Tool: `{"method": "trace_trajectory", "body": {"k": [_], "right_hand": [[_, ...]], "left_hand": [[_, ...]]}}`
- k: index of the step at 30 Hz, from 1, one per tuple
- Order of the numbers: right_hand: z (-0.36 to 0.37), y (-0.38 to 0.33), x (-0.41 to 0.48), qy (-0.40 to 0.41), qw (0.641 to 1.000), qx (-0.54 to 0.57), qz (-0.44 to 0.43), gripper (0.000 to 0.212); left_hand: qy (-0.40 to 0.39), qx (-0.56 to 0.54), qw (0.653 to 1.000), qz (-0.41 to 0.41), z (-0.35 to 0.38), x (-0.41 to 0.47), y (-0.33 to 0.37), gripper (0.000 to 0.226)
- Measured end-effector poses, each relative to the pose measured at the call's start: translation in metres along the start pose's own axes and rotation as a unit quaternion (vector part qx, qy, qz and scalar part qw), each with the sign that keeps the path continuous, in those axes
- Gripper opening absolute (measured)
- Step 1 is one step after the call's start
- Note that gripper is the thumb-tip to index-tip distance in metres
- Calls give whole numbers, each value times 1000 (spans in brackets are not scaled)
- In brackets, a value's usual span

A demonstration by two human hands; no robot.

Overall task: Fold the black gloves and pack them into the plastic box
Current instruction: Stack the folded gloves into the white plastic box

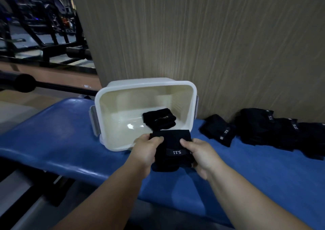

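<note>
We are looking down into the white plastic box (140, 84), which is standing open on the blue padded bench (70, 133) with its far side close to the wood-grain wall panel (219, 45); grey latches (93, 120) are hanging at its two short sides; one folded black glove (159, 118) is lying on its floor, toward the right wall, and the rest of the pale floor is showing bare and glossy.

We are holding a second black glove (173, 156) in front of the box's near rim, above the bench; our left hand (146, 150) is gripping its left edge with the thumb curled over the top, and our right hand (202, 154) is gripping its right edge the same way; its far edge is overlapping the near rim in our view, and we cannot tell whether the two are touching.

This glove is looking like a compact, roughly square fold of matte black cloth; a dark grey band is crossing its middle, with pale lettering reading 5.11 turned upside down to us.

To the right of the box, a single black glove (218, 129) is lying on the bench just beside it; further right, a pile of black gloves (274, 129) is spreading along the foot of the wall, several showing the same pale marks.
</note>
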State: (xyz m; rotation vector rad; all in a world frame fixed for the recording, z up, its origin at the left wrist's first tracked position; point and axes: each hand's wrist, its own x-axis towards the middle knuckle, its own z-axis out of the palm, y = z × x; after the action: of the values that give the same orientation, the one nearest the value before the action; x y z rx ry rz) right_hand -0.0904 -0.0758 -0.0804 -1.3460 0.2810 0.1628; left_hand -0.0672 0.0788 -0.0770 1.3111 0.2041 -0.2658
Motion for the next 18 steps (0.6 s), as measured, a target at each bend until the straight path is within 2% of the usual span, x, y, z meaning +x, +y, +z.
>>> {"method": "trace_trajectory", "body": {"k": [4, 6, 12, 18], "right_hand": [[37, -8, 22, 31, 999, -11, -26, 12], [56, -13, 37, 47, 997, -33, -46, 16], [103, -23, 81, 93, 976, -159, -115, 21], [122, -27, 107, 130, 930, -320, -124, 22]], "left_hand": [[40, 20, 998, 55, -26, 11, 14, 10], [68, 39, 994, 76, -39, 19, 20, 17], [115, 124, 980, 108, -65, 36, 33, 65], [154, 254, 947, 125, -63, 42, 36, 59]]}}
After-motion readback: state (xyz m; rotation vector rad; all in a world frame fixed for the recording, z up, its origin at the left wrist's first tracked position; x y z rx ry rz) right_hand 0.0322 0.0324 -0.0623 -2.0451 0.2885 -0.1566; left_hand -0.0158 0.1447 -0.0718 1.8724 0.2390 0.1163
